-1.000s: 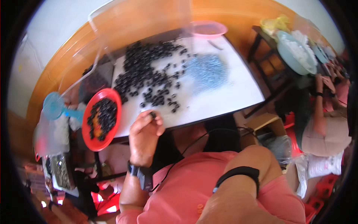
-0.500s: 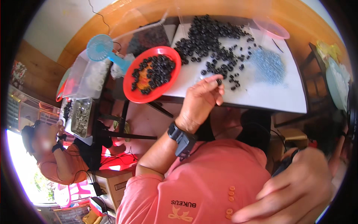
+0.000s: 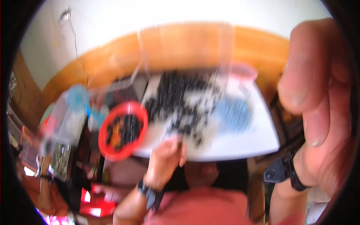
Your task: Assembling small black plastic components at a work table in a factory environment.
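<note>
The whole view is blurred by motion. My left hand (image 3: pixel 167 157) reaches to the front edge of a white table top (image 3: pixel 240 144), beside a spread of small black pieces (image 3: pixel 180 101). Its fingers are pinched together on what looks like one small black piece. It wears a dark wrist device. My right hand (image 3: pixel 318 101) is raised very close to the camera at the right, large in the picture, with its fingers curled. Nothing shows in it. A black band sits on that wrist.
A red round dish (image 3: pixel 123 130) with black pieces stands at the table's left corner. A patch of blue-grey small parts (image 3: pixel 232 114) lies right of the black pile, and a pink dish (image 3: pixel 243 71) sits behind it. A blue fan (image 3: pixel 77 98) and clear bags are on the left. Another person's arm (image 3: pixel 45 183) shows at lower left.
The view swung and blurred. My right hand rose from the lower right up close to the camera. My left hand stayed at the near edge of the black pile.
</note>
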Available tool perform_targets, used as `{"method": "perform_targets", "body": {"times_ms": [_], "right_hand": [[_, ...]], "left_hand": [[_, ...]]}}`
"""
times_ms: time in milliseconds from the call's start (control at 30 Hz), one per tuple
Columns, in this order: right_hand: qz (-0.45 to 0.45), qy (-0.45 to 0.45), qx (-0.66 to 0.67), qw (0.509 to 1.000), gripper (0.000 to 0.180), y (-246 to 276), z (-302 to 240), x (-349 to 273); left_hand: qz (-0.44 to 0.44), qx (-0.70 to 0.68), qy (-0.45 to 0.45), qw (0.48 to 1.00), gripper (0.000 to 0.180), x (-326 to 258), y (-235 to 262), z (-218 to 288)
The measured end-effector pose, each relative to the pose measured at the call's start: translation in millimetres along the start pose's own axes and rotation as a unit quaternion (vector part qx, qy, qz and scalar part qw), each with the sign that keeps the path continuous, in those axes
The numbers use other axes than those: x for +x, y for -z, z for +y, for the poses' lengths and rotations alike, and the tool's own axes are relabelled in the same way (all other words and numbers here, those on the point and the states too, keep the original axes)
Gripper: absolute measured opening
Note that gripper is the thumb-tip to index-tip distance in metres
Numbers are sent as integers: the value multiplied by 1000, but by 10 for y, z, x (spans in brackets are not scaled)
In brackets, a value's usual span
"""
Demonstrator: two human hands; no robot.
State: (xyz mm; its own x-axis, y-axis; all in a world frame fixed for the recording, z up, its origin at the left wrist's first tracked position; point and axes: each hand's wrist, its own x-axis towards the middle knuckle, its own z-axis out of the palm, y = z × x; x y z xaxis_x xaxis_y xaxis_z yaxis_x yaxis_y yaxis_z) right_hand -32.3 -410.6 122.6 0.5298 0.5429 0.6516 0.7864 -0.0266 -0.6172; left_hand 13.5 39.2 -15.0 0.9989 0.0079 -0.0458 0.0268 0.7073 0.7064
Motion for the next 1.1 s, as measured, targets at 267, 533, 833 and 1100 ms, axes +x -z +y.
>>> {"method": "perform_targets", "body": {"times_ms": [267, 533, 833, 1100], "right_hand": [[119, 205, -142, 961, 57, 204, 266, -296], [148, 191, -90, 966, 54, -24, 45, 878], [118, 116, 30, 986, 30, -1188, 44, 2167], [26, -96, -246, 964, 9, -2062, 1565, 1354]], "left_hand": [[-54, -27, -6, 998, 24, -447, -163, -110], [-66, -44, 14, 997, 25, -102, -9, -185], [-45, -37, -37, 998, 23, -155, 81, -71], [-62, -48, -3, 997, 22, -147, 82, -120]]}}
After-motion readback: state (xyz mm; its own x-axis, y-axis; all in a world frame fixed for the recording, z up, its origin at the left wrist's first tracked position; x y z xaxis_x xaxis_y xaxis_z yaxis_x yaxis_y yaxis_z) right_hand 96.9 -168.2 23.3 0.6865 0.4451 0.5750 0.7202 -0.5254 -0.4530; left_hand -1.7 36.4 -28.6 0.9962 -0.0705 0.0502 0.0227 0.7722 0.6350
